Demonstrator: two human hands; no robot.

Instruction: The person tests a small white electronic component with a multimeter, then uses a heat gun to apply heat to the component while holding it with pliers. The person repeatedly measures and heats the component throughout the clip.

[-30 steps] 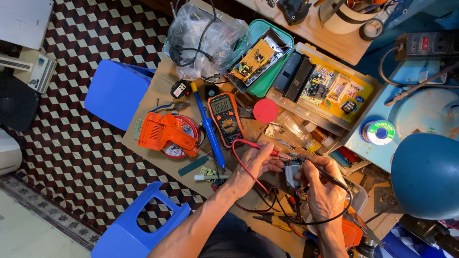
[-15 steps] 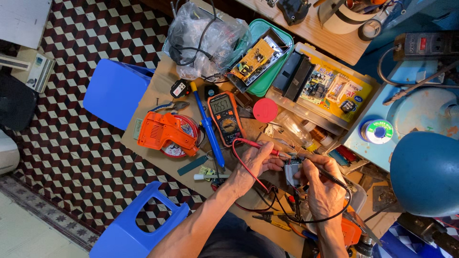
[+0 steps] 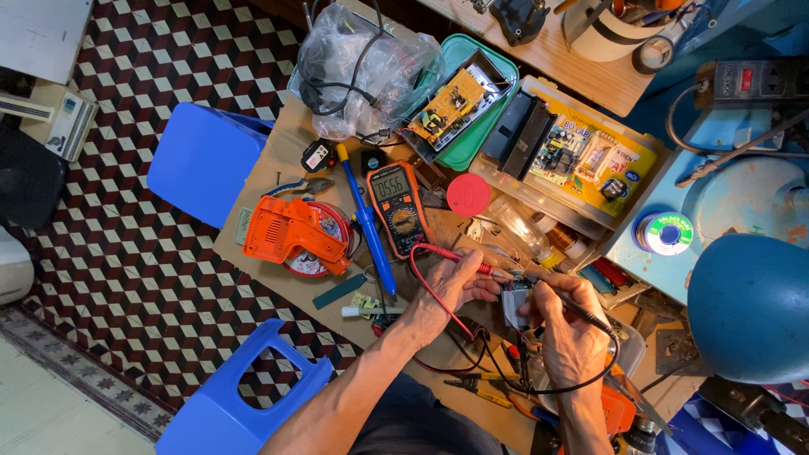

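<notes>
My left hand (image 3: 449, 291) grips a red test probe (image 3: 462, 259) whose red lead loops back to the orange multimeter (image 3: 398, 206). My right hand (image 3: 566, 329) holds a black test probe (image 3: 573, 305) with a black lead curling under the wrist. Both probe tips meet at a small grey component (image 3: 513, 305) between my hands. The meter's screen is lit and faces up, just left of my left hand.
An orange glue gun on a tape reel (image 3: 297, 236), a blue soldering iron (image 3: 367, 223), a red lid (image 3: 468, 195), a green tray with a circuit board (image 3: 451, 105), a clear parts box (image 3: 581, 160), a solder spool (image 3: 667, 232), two blue stools (image 3: 202, 160), a blue lamp (image 3: 750, 307).
Both hands stay on the probes at the small component, with only slight shifts. The view has drifted a little.
</notes>
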